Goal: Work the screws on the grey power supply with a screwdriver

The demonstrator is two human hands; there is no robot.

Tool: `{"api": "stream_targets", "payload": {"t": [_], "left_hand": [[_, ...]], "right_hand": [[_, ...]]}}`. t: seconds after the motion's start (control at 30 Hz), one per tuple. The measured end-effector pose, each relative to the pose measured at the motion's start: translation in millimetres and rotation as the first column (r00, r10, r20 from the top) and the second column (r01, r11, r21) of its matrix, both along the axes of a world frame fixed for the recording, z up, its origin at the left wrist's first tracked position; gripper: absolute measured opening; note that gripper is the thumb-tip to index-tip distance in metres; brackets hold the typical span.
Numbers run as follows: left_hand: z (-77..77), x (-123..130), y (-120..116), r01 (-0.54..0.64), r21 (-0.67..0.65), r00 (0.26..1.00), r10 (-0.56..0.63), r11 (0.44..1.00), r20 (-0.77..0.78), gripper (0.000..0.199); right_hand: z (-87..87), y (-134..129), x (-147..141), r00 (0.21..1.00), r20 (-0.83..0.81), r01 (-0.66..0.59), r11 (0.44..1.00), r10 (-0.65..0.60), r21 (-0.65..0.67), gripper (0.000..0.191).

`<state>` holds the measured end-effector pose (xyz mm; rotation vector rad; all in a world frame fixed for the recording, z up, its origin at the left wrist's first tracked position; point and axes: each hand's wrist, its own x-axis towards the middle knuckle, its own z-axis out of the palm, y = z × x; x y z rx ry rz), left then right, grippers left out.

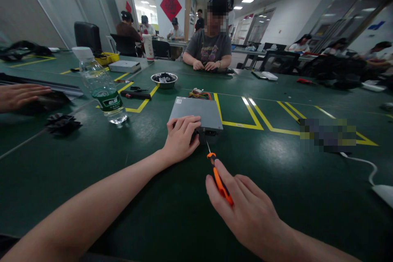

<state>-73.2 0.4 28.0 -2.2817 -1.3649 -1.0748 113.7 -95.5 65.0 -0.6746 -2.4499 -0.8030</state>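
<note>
A grey metal computer power supply (pixel 201 109) lies flat on the green table in front of me. My left hand (pixel 181 138) grips its near left corner, fingers over the top and thumb down at the near side. In my right hand (pixel 245 206) is an orange and black screwdriver (pixel 220 182), held by its handle between thumb and fingers. Its shaft points up and away to the near face of the power supply, beside the socket. Whether the tip sits in a screw is too small to tell. Bundled coloured cables (pixel 200 94) lie behind the box.
A water bottle (pixel 107 98) stands at left, near a black part (pixel 63 123) and another person's hand (pixel 23 96). A metal bowl (pixel 164 81) of small parts is farther back. Yellow tape (pixel 242 124) marks the table. A person (pixel 208 47) sits opposite.
</note>
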Motion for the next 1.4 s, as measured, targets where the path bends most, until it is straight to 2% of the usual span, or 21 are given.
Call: {"api": "stream_targets", "payload": {"t": [0.13, 0.3, 0.47, 0.57, 0.7, 0.77, 0.9, 1.07, 1.17, 1.3, 1.4], "left_hand": [[-0.4, -0.1, 0.1, 0.003, 0.005, 1.000, -0.003, 1.000, 0.000, 0.029], [-0.2, -0.1, 0.2, 0.004, 0.001, 1.000, -0.004, 1.000, -0.007, 0.029], [-0.1, 0.8, 0.7, -0.006, -0.005, 1.000, 0.006, 1.000, -0.004, 0.030], [-0.5, 1.1, 0.6, -0.003, -0.004, 1.000, 0.003, 1.000, -0.002, 0.030], [-0.8, 0.6, 0.4, 0.000, 0.000, 1.000, 0.000, 1.000, -0.006, 0.029], [-0.7, 0.5, 0.6, -0.001, 0.001, 1.000, 0.001, 1.000, -0.009, 0.029], [-0.7, 0.5, 1.1, -0.004, 0.000, 1.000, 0.004, 1.000, -0.006, 0.029], [-0.8, 0.3, 1.0, 0.002, -0.001, 1.000, -0.002, 1.000, -0.006, 0.030], [-0.9, -0.1, 0.7, 0.002, 0.000, 1.000, -0.002, 1.000, -0.011, 0.029], [-1.1, 0.1, 0.6, -0.002, 0.006, 1.000, 0.002, 1.000, -0.010, 0.029], [-1.2, 0.5, 0.6, -0.005, 0.010, 1.000, 0.005, 1.000, -0.011, 0.030]], "right_hand": [[3.3, 3.2, 2.2, 0.998, -0.062, 0.027, 0.999, -0.028, -0.026, 0.017], [-0.6, 0.0, 0.1, 0.999, 0.030, -0.012, 0.998, 0.014, -0.065, 0.027], [4.6, 6.6, 6.4, 0.999, -0.034, 0.007, 0.999, -0.006, 0.037, 0.015], [4.0, 7.4, 7.2, 0.998, -0.054, 0.012, 1.000, -0.012, -0.011, 0.015], [-0.7, 2.1, 1.5, 1.000, 0.008, -0.016, 0.997, 0.017, -0.070, 0.025], [0.1, 1.5, 0.5, 0.999, 0.032, -0.014, 0.999, 0.016, -0.049, 0.024], [6.5, 5.7, 4.5, 1.000, -0.025, 0.007, 1.000, -0.006, 0.025, 0.015], [4.6, 4.9, 3.8, 1.000, -0.018, 0.004, 0.997, -0.005, -0.074, 0.018], [1.6, 3.5, 2.2, 0.999, 0.006, -0.035, 0.998, 0.036, -0.059, 0.020], [4.6, 6.2, 5.9, 0.999, -0.033, 0.009, 1.000, -0.009, 0.002, 0.017], [6.3, 6.6, 7.1, 0.999, -0.026, 0.030, 0.999, -0.030, -0.027, 0.016]]}}
